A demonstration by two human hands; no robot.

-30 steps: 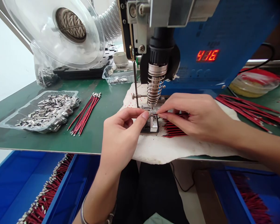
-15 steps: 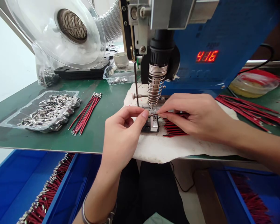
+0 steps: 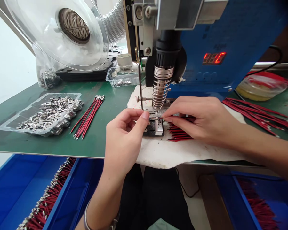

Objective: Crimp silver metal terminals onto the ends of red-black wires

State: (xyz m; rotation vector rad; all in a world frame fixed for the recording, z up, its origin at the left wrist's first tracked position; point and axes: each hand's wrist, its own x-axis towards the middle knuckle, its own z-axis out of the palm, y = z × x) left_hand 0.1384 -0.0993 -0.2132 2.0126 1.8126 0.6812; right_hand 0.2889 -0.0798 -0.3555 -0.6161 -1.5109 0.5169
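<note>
My right hand pinches a thin red wire and holds its end under the coiled soldering head of the blue machine. A bundle of red wires lies under that hand's palm. My left hand is curled just left of the small black jig, thumb and forefinger pinched beside the wire's tip. Whether a small metal part sits between them is too small to tell. Both hands rest over a white cloth.
A clear tray of several metal terminals and a bunch of finished red wires lie on the green table to the left. More red wires lie right. A clear spool stands behind. Blue bins sit below.
My left hand's thumb has drawn back slightly to the left of the jig. The machine's red display has changed from 416 to different digits. My right hand has held still.
</note>
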